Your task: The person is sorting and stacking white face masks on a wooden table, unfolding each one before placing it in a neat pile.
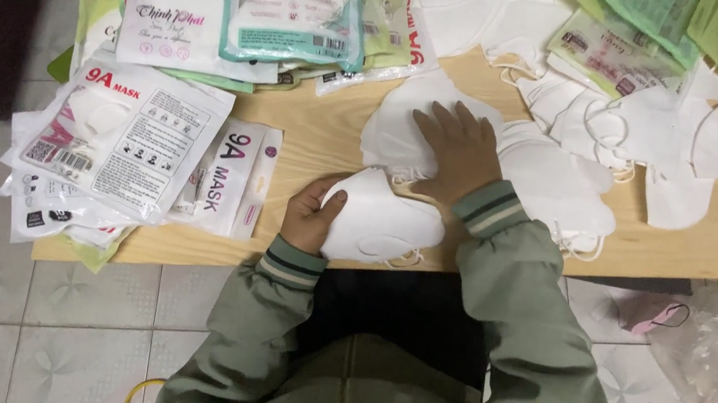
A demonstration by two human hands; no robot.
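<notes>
White folded face mask sits at the near edge of the wooden worktop, gripped along its left side by the left hand, thumb on top. Right hand lies flat, fingers spread, pressing a pile of white masks just behind it. Printed mask packets lie stacked to the left; loose masks, perhaps unfolded, spread to the right.

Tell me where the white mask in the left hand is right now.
In the head view, the white mask sits at the table's near edge, held by the left hand, just below the right hand pressing the mask pile.
</notes>
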